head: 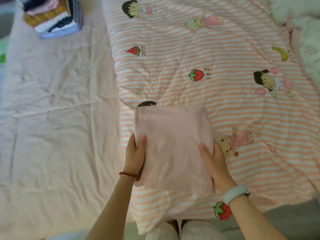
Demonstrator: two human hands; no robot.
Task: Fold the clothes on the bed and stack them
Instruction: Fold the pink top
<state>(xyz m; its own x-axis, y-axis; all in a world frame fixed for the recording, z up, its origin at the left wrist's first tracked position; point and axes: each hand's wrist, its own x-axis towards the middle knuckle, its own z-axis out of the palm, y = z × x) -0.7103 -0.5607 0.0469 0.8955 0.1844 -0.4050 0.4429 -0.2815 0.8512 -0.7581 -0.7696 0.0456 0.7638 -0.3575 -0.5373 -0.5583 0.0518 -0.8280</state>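
Observation:
A pale pink garment (173, 141), folded into a neat rectangle, lies on the striped cartoon quilt (199, 58) near the bed's front edge. My left hand (136, 153) grips its left edge, thumb on top and fingers underneath. My right hand (214, 160) holds the right edge the same way, thumb pressed on the cloth. A stack of folded clothes (52, 16) in several colours stands at the far left corner of the bed, blurred.
A wrinkled pale pink sheet (52, 118) covers the left half of the bed. White fluffy bedding (308, 32) lies at the far right. My knees (181, 229) touch the bed's front edge below the quilt.

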